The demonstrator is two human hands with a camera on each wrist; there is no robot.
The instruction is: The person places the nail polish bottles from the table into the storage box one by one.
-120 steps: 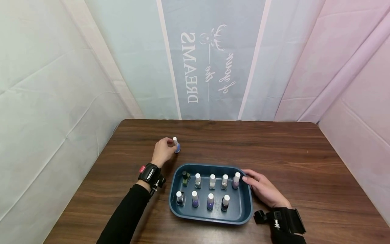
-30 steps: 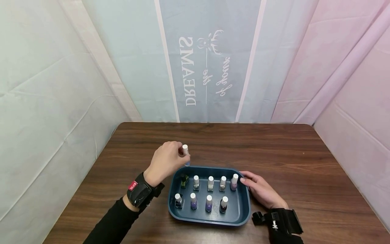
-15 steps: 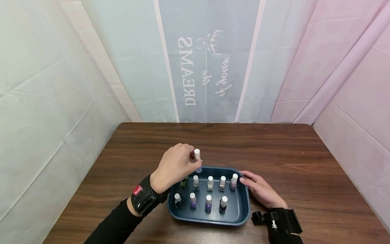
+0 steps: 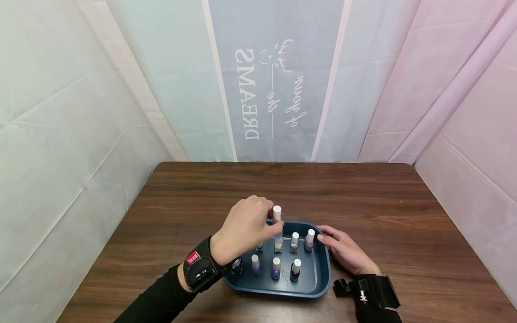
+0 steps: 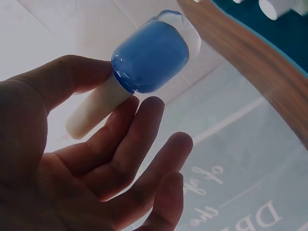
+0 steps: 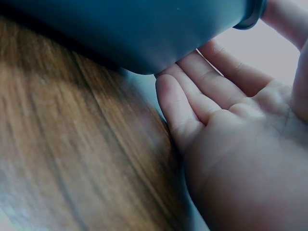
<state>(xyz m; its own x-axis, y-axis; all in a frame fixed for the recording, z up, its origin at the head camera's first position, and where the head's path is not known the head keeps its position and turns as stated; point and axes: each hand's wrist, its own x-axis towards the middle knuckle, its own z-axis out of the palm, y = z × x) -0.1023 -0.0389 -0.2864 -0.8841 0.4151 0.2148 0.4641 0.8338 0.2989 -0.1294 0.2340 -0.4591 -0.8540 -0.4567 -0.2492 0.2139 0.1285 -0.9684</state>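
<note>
Between thumb and fingers my left hand (image 4: 246, 229) pinches a nail polish bottle (image 5: 151, 55) by its white cap, over the back of the blue tray (image 4: 317, 273). Light blue polish fills its glass body in the left wrist view. Several other nail polish bottles stand in two rows in the tray, among them a purple one (image 4: 276, 269), a dark one (image 4: 295, 271) and a lilac one (image 4: 309, 241). Part of the back row is hidden behind my left hand. My right hand (image 4: 351, 253) holds the tray's right back corner, thumb at the rim, fingers against the outer wall (image 6: 144, 33).
The tray stands on a brown wood-grain table (image 4: 343, 193). Behind the table hangs a printed cloth (image 4: 274, 89), with pale cloth walls on both sides. Each wrist wears a black strap with a camera.
My left hand has lifted the light blue bottle off the table left of the tray's back and carried it right, over the tray's back row. My right hand has stayed at the corner.
</note>
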